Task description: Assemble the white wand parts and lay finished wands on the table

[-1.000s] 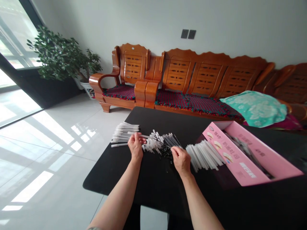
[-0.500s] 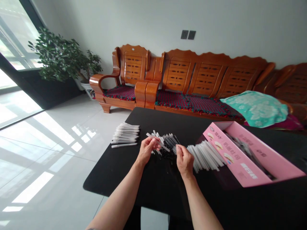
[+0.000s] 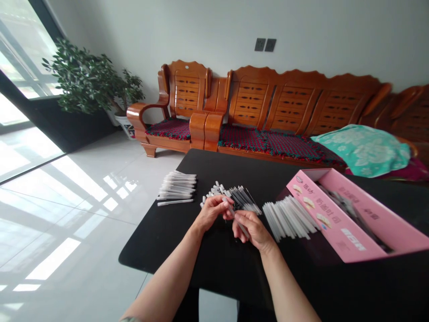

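Head view: one pink cardboard box (image 3: pixel 321 210) lies open at the right of the table, holding dark and clear items (image 3: pixel 348 210) too blurred to identify. The black table (image 3: pixel 214 264) carries three groups of white plastic tubes, uncounted: a neat stack (image 3: pixel 177 187) at left with one loose tube (image 3: pixel 174 202) just below it, a mixed pile (image 3: pixel 231 197) of white and clear pieces at centre, and a fanned heap (image 3: pixel 288 217) beside the box. Above the pile, the left hand (image 3: pixel 211 212) and right hand (image 3: pixel 253 229) nearly meet, both grasping one white tube (image 3: pixel 237 219) between their fingers. Behind the table stand one wooden armchair (image 3: pixel 184 89), one wooden sofa (image 3: pixel 288 103) with one teal towel (image 3: pixel 362 150), and one potted plant (image 3: pixel 94 82). Two wall switches (image 3: pixel 264 44) sit above, over a tiled floor (image 3: pixel 67 250).
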Demonstrator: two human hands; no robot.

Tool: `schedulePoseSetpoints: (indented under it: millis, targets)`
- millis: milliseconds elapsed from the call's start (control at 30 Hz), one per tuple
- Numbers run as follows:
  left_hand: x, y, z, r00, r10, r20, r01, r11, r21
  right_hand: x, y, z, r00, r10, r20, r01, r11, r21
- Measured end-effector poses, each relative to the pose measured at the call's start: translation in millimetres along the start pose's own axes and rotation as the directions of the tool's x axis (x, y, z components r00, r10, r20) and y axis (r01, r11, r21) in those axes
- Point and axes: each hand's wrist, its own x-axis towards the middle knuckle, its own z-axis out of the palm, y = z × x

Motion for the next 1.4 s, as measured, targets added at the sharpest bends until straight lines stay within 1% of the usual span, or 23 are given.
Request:
schedulePoseSetpoints:
  millis: [67,133,233,300,333,400,433,500,567,633,733,800,867,933,967,1033,1100,1133,1167,1233,1300,1367,1400]
  targets:
    - [-2,0,3.7,0.999,-0.02,0.036,0.021,1.0,-0.009,-1,-1,1,0.999,0.029,0.043,-0.03,0.999,0.038]
    - [-2,0,5.6,0.999,-0.02,0.027,0.02,1.0,-0.003,0,1,0,0.997,0.048,0.059,-0.053,0.995,0.083]
    - [0,-2,5.2,1.0,0.009,-0.028,-0.007,0.999,0.048,2,5,-1,0.998,0.06,0.025,-0.063,0.988,0.143]
    - [2,-4,4.1,0.996,0.033,-0.079,-0.027,0.997,0.072,5,7,0,0.998,0.051,-0.026,-0.048,0.993,0.112]
    - [3,-6,3.5,0.994,0.044,-0.102,-0.036,0.997,0.074,6,7,1,0.998,0.025,-0.059,-0.021,0.998,0.055]
    - [4,-8,2.4,0.988,0.064,-0.142,-0.055,0.996,0.066,8,7,6,0.986,-0.096,-0.138,0.075,0.986,-0.15]
    - [4,-9,1.8,0.985,0.072,-0.158,-0.063,0.996,0.061,9,7,9,0.969,-0.18,-0.171,0.127,0.951,-0.283]
    - [4,-8,0.5,0.981,0.076,-0.177,-0.069,0.997,0.046,9,6,15,0.918,-0.34,-0.207,0.191,0.833,-0.52]
    - [4,-7,-0.7,0.984,0.059,-0.166,-0.055,0.998,0.029,9,5,19,0.89,-0.403,-0.214,0.198,0.763,-0.615]
    - [3,-4,-1.7,0.99,0.038,-0.135,-0.038,0.999,0.003,9,5,19,0.908,-0.358,-0.218,0.19,0.815,-0.548]
    - [2,-1,-1.6,0.998,0.008,-0.057,-0.011,0.999,-0.043,6,4,13,0.982,-0.138,-0.131,0.103,0.964,-0.245]
    - [1,-1,-0.5,1.0,-0.022,0.008,0.022,0.998,-0.065,4,3,8,1.0,-0.01,-0.007,0.01,0.997,-0.074]
    - [1,-1,0.9,0.999,-0.038,0.033,0.04,0.997,-0.061,3,3,5,0.998,0.033,0.051,-0.033,0.999,0.001]
    - [2,-2,1.9,1.0,-0.02,-0.005,0.02,0.999,-0.032,3,2,6,1.0,-0.018,-0.016,0.018,0.999,-0.045]
    - [3,-3,2.0,0.999,-0.001,-0.04,0.001,1.0,-0.017,3,1,8,0.994,-0.079,-0.073,0.069,0.99,-0.125]
    - [4,-4,1.3,0.994,0.033,-0.107,-0.033,0.999,0.0,5,0,13,0.957,-0.236,-0.169,0.164,0.919,-0.359]
    - [5,-5,-0.4,0.989,0.047,-0.142,-0.048,0.999,0.0,7,0,18,0.905,-0.366,-0.217,0.195,0.81,-0.553]
    - [5,-4,-1.3,0.988,0.048,-0.144,-0.049,0.999,-0.003,7,0,20,0.89,-0.394,-0.23,0.192,0.78,-0.595]
    - [5,-4,-2.2,0.99,0.044,-0.134,-0.046,0.999,-0.007,7,0,21,0.891,-0.39,-0.234,0.186,0.782,-0.595]
    - [4,-3,-3.1,0.996,0.026,-0.087,-0.029,0.999,-0.031,6,0,20,0.938,-0.28,-0.204,0.157,0.869,-0.469]
    - [3,-3,-2.6,1.0,-0.011,-0.013,0.01,0.998,-0.063,4,1,16,0.991,-0.095,-0.092,0.07,0.966,-0.249]
    - [2,-3,-0.9,0.997,-0.049,0.052,0.053,0.996,-0.075,3,2,12,0.999,0.025,0.023,-0.023,0.996,-0.089]
    - [1,-4,0.1,0.997,-0.056,0.061,0.06,0.996,-0.068,3,3,11,0.999,0.035,0.037,-0.032,0.998,-0.06]
